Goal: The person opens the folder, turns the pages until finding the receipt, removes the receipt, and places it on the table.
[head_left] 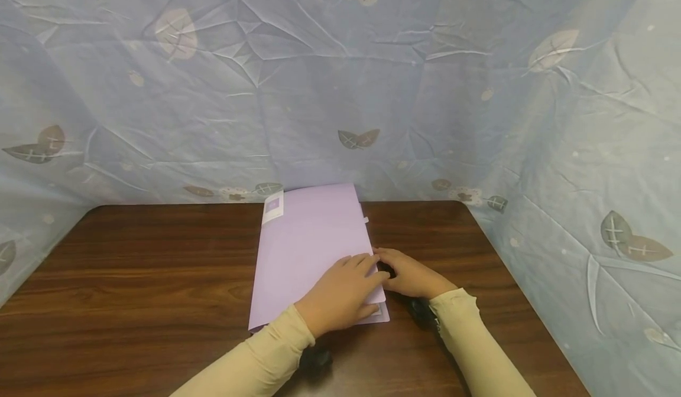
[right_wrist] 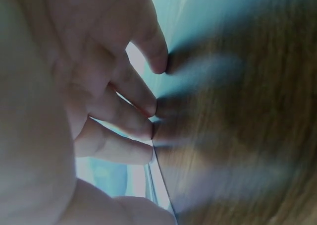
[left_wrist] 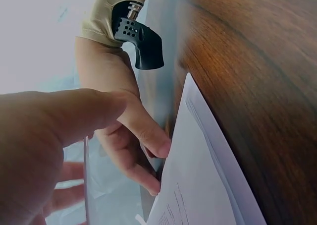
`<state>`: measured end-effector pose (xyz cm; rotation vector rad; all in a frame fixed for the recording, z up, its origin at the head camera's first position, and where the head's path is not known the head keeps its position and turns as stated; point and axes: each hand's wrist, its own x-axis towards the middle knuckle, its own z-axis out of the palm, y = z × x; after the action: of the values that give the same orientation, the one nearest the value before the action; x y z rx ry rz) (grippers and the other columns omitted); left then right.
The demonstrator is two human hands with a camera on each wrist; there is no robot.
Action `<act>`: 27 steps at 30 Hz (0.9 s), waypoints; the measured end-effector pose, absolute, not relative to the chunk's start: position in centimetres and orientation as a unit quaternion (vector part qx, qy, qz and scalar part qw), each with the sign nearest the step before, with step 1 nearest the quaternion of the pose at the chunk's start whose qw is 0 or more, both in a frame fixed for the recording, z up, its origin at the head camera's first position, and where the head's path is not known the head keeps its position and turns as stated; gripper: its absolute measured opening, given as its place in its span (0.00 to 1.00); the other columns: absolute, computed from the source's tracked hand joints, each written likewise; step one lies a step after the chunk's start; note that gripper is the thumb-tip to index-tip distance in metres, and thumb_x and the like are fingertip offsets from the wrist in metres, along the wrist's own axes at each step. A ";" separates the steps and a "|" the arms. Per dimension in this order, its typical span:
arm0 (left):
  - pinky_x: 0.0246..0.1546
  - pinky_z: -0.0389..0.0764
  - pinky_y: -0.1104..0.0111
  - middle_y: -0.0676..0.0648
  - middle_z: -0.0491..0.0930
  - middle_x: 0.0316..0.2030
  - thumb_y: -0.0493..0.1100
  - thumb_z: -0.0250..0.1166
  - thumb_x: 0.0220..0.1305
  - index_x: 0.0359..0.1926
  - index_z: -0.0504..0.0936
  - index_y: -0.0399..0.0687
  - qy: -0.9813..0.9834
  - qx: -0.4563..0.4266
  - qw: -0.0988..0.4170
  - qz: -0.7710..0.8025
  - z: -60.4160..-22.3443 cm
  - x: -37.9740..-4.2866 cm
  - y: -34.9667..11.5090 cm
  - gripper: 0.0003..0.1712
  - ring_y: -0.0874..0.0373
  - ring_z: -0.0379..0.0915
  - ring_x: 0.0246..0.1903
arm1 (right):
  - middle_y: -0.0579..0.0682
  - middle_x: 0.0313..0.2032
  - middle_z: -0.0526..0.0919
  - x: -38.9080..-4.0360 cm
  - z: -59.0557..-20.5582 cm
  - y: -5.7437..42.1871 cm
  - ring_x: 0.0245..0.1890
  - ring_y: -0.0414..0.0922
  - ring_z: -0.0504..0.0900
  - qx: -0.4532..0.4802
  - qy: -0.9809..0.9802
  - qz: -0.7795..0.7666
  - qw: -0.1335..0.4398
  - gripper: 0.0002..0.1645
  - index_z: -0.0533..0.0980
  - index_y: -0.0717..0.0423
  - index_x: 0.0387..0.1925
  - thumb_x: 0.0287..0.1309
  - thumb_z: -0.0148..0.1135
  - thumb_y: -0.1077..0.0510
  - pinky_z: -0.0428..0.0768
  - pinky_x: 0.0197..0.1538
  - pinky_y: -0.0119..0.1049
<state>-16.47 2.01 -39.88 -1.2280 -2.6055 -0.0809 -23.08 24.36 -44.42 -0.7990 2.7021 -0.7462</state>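
Note:
A lavender folder (head_left: 314, 231) lies on the table with its cover raised a little at the right side. My left hand (head_left: 340, 296) holds the cover's right edge near the lower corner, fingers outside and thumb inside. Under the cover, printed white pages (left_wrist: 193, 185) show in the left wrist view. My right hand (head_left: 412, 273) is at the folder's right edge, its thumb close against the page edges. In the right wrist view its fingers (right_wrist: 131, 121) are spread, with the tips down at the table beside the folder.
The dark wooden table (head_left: 133, 267) runs back to a pale patterned cloth (head_left: 319, 90), which also hangs at both sides. A white label (head_left: 273, 207) marks the folder's upper left corner, and small tabs stick out at its right. A black camera (left_wrist: 143, 44) sits at the right wrist.

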 end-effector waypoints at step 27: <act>0.51 0.81 0.52 0.46 0.80 0.53 0.68 0.73 0.55 0.62 0.80 0.52 -0.923 -0.363 0.119 -0.034 -40.1 -16.7 0.7 0.40 0.48 0.77 0.57 | 0.62 0.77 0.61 -23.6 -45.0 24.7 0.77 0.66 0.58 -0.280 0.922 -0.243 0.108 0.34 0.73 0.60 0.69 0.67 0.68 0.49 0.56 0.74 0.68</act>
<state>-16.68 0.65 -40.08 -1.0625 -2.6988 -0.1007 -23.59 24.70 -45.04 -0.8243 2.7138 -0.7141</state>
